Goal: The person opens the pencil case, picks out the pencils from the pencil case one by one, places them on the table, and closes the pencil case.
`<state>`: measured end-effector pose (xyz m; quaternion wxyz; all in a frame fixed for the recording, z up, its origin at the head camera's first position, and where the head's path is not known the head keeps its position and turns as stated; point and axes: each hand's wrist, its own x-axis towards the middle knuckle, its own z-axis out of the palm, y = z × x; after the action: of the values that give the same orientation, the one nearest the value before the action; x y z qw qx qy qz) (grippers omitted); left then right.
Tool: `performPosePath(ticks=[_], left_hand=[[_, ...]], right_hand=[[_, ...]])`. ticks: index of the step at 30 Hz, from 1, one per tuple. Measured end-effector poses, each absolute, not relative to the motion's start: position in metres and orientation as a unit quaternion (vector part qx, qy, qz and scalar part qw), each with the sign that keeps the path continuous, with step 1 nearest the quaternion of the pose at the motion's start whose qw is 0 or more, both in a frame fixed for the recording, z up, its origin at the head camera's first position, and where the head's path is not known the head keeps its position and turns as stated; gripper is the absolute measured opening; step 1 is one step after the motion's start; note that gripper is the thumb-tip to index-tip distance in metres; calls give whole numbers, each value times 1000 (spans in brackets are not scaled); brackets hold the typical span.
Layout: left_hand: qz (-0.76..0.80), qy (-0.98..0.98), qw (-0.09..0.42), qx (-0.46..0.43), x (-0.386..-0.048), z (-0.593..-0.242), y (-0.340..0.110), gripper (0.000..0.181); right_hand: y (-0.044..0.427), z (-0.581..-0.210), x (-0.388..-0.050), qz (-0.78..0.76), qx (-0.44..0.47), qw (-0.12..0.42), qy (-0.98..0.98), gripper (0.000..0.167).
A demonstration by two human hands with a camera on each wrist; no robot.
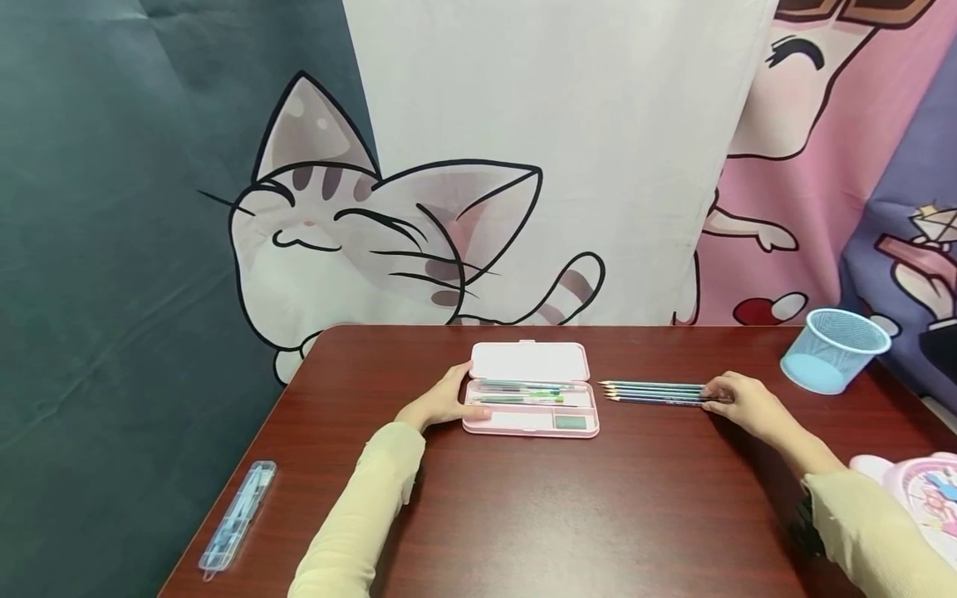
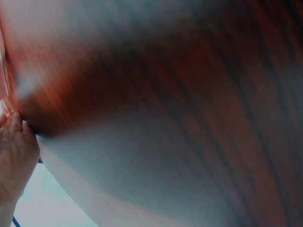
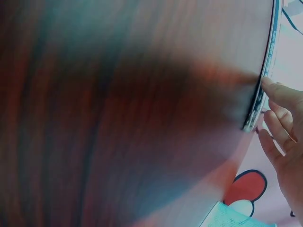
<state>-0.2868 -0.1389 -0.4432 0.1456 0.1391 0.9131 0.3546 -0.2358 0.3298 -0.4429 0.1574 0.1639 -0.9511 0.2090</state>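
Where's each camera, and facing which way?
Head: head-worn, facing forward and down at open pink pencil case and blue and green pencils; left hand, right hand, cream sleeves show.
Left wrist: worn there, facing glossy reddish-brown tabletop; left hand at left edge.
Right wrist: worn there, facing tabletop, pencils; right hand at right edge.
Head and right wrist share the light-blue mesh basket.

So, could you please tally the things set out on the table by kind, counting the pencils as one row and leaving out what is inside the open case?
Cases: 2 (open pink pencil case, clear case)
Mesh baskets: 1 (blue basket)
Rows of pencils: 1 (row of pencils)
Pink rounded objects, cut off by the frame: 1 (pink object)
Total: 5
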Motion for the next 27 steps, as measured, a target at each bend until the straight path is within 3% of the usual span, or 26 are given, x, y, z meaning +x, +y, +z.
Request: performPosePath(ticks=[11, 27], left_hand=[[349, 915, 148, 136, -287, -443, -140, 102], [321, 924, 150, 148, -289, -444, -139, 102]], right_hand=[[263, -444, -266, 265, 227, 150, -925, 13], [167, -438, -288, 294, 264, 48, -917, 15]])
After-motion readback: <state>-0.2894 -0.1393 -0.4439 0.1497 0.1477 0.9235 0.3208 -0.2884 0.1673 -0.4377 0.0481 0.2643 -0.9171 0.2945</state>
